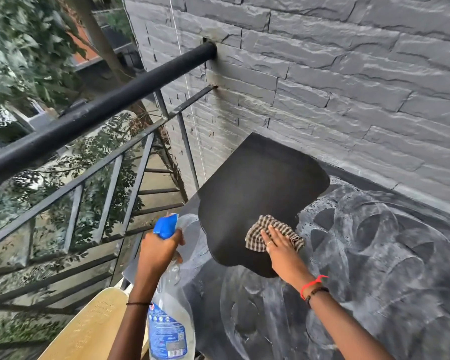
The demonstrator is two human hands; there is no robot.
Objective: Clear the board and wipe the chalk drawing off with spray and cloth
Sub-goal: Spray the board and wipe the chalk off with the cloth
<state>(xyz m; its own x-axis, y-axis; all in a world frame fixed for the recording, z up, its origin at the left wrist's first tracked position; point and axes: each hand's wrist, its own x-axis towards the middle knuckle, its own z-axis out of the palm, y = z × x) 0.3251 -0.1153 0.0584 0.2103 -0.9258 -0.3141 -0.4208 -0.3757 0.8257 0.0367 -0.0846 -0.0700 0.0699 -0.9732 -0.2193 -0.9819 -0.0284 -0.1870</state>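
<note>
A dark board point(374, 268) lies flat against a grey stone wall, covered with smeared white chalk circles. One wet patch point(257, 193) at its far left is wiped black. My right hand point(278, 245) lies flat with straight fingers on a checked brown cloth point(257, 229), pressing it onto the board at the patch's near edge. My left hand point(161, 250) grips the neck of a clear spray bottle point(169, 326) with a blue trigger head point(166, 226), held upright at the board's left edge.
A black metal railing point(94, 113) with slanted bars runs along the left, with trees and a drop beyond. The grey stone wall point(348, 87) rises behind the board. A tan wooden panel point(89, 328) sits at the lower left.
</note>
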